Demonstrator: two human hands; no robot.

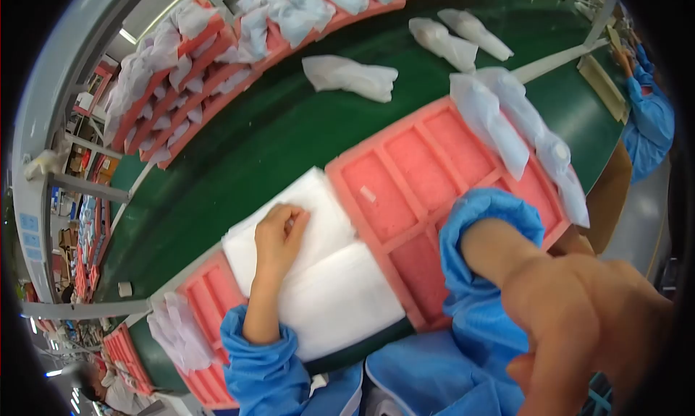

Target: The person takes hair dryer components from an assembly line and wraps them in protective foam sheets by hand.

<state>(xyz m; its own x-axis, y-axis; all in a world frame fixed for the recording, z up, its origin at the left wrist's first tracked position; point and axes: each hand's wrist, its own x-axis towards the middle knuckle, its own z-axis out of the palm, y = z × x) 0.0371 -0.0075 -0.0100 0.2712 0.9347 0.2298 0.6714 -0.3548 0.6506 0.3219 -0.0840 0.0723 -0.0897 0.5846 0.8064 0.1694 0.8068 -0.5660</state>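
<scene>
My left hand (279,235) rests on a stack of thin white packing sheets or sleeves (340,296), its fingers curled in. Whatever lies under those fingers, if anything, is hidden. Close to the camera at the lower right is my right hand (579,315), with bent fingers pointing down; what they may hold cannot be made out. Beside the white stack lies a pink foam tray (371,235) with square compartments. Two wrapped items in white translucent sleeves (492,123) lie across its far right part. A small white piece (368,194) sits in one compartment.
Loose wrapped items (351,77) lie on the green work surface (239,152). Stacked pink trays (163,112) full of wrapped items stand at the back left. Another pink tray (210,289) is left of the white stack. A co-worker in blue (648,126) is at the far right.
</scene>
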